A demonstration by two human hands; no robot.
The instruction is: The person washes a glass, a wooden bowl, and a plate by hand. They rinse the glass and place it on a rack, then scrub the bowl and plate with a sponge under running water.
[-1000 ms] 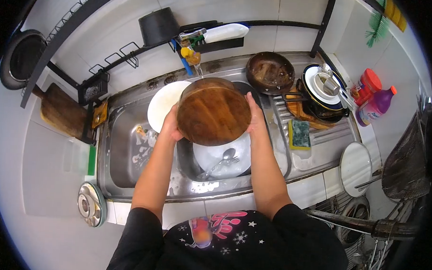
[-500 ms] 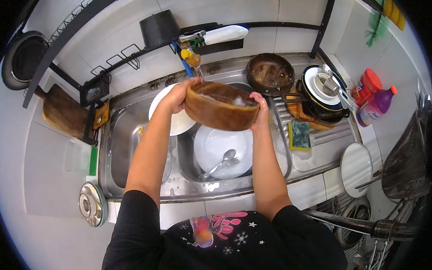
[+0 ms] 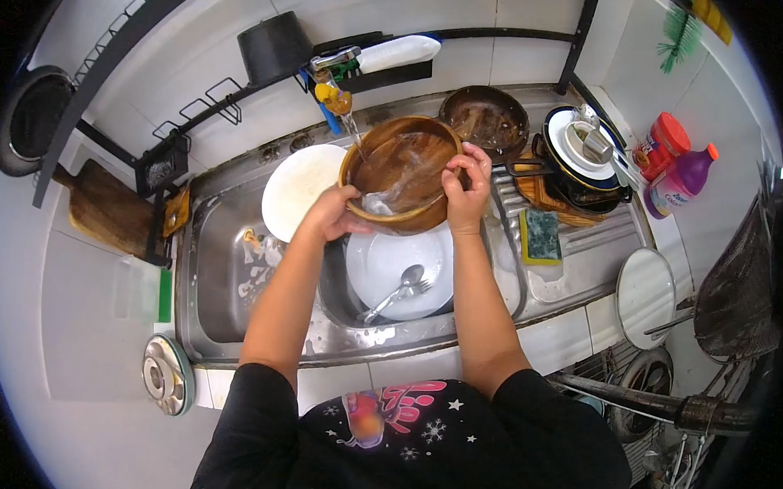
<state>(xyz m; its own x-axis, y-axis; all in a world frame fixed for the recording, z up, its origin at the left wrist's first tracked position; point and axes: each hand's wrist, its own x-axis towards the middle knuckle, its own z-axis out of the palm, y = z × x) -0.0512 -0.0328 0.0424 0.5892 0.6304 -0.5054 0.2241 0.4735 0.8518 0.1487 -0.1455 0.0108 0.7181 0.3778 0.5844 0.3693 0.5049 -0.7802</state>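
Observation:
A round wooden bowl (image 3: 411,172) is held over the right sink basin, its open top tilted toward the camera. Water from the tap (image 3: 335,96) runs into it, and some water lies along its lower inside. My left hand (image 3: 334,213) grips the bowl's lower left rim, and my right hand (image 3: 468,185) grips its right rim. Below it in the basin lies a white plate (image 3: 391,266) with a spoon and fork (image 3: 398,292) on it. Another white plate (image 3: 300,190) rests on the divider, just left of my left hand.
A brown pan (image 3: 484,123) sits behind the bowl. Stacked dishes (image 3: 584,152), a sponge (image 3: 541,238), a purple bottle (image 3: 680,181) and a red-lidded container (image 3: 662,144) stand right. Food scraps (image 3: 255,253) lie in the left basin (image 3: 217,299). A black rack (image 3: 468,33) runs behind.
The bowl has tipped so its inside faces the camera. My left hand has moved down to its lower left rim. More of the left basin shows.

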